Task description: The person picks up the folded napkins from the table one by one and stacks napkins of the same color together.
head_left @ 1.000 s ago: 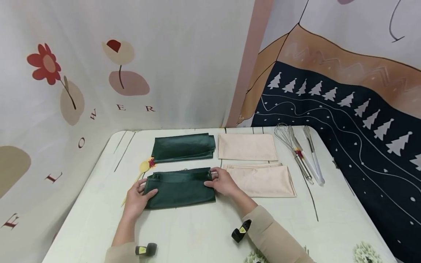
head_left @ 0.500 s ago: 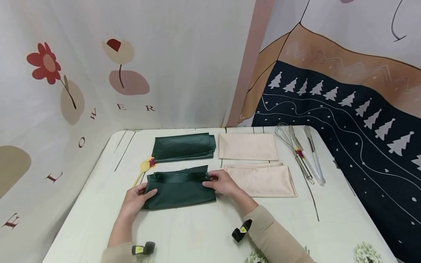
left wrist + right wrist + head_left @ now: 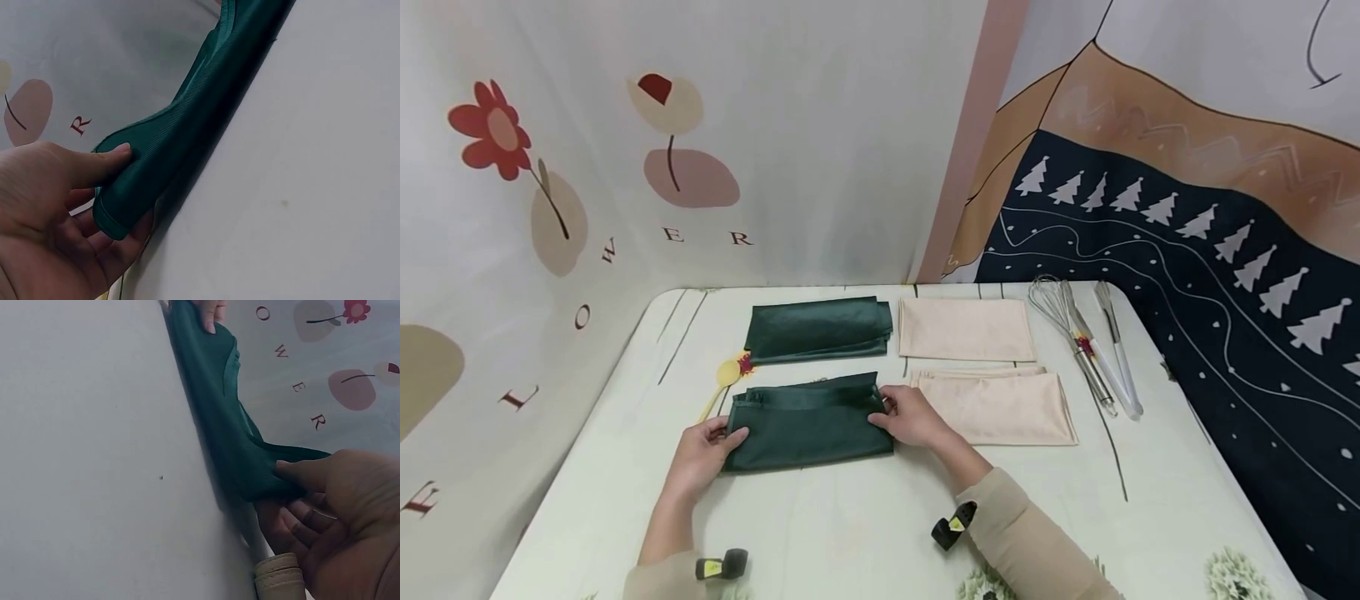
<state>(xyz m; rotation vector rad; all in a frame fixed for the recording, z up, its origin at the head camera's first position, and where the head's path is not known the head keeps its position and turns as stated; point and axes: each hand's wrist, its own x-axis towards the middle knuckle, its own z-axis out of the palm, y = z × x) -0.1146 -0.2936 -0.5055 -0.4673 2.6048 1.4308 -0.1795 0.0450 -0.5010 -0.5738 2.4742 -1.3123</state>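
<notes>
A folded dark green cloth (image 3: 812, 429) lies at the front left of the group, held at both short ends. My left hand (image 3: 702, 452) pinches its left end, thumb on top and fingers underneath, as the left wrist view shows with the thumb on the green cloth (image 3: 162, 137). At the right end my right hand (image 3: 913, 417) grips the cloth the same way; in the right wrist view the fingers go under the green cloth (image 3: 250, 462). Behind it lies a second folded green cloth (image 3: 816, 331). Two folded pale pink cloths, one at the back (image 3: 966, 330) and one in front (image 3: 1000, 408), lie to the right.
A yellow spoon (image 3: 727, 373) lies left of the green cloths, its handle running toward my left hand. On the right rest a whisk (image 3: 1078, 350) and tongs (image 3: 1118, 350) near the table's edge. A patterned curtain (image 3: 820, 150) hangs behind the table.
My left hand has shifted slightly left, and the front green cloth's left end with it. The right hand keeps its grip at nearly the same place. The head view has tilted slightly.
</notes>
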